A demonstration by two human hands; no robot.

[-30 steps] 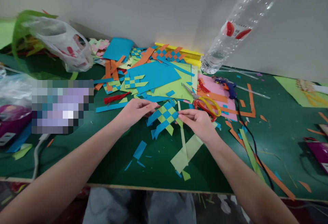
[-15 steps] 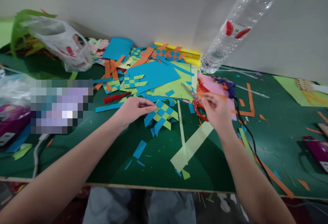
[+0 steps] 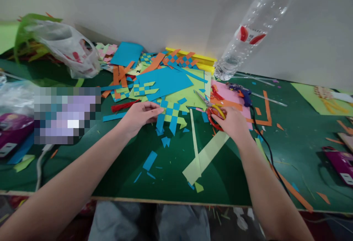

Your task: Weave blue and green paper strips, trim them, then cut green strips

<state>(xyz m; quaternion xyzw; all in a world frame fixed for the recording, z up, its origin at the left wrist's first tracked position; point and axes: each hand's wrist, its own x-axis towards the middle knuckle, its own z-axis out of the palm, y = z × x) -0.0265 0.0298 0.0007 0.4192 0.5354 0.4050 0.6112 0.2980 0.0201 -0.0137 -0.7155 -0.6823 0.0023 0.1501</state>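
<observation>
My left hand [image 3: 142,116] pinches the left edge of a blue and light-green woven paper fish [image 3: 171,114], held just above the green tabletop. Strips stick out from its checkered body, and small blue scraps lie below it. At the right, my right hand [image 3: 233,123] is closed at the handle loops of a pair of red and yellow scissors [image 3: 214,115]; its fingertips are partly hidden. The blades point up and left, toward the paper pile. A pale green paper strip [image 3: 205,160] lies below the scissors. Beside my left hand lies a red tassel [image 3: 124,106].
Blue sheets [image 3: 168,79] and woven pieces are piled at the back. A plastic bottle [image 3: 248,36] stands by the wall. To the right, a blue glue gun [image 3: 245,95] trails a black cord. A phone [image 3: 68,116], blurred out, and a plastic bag [image 3: 71,49] are at the left.
The woven fish has turned and lifted slightly in my left hand. My right hand has shifted down and right around the scissors' handles, showing the yellow part. The view has moved slightly.
</observation>
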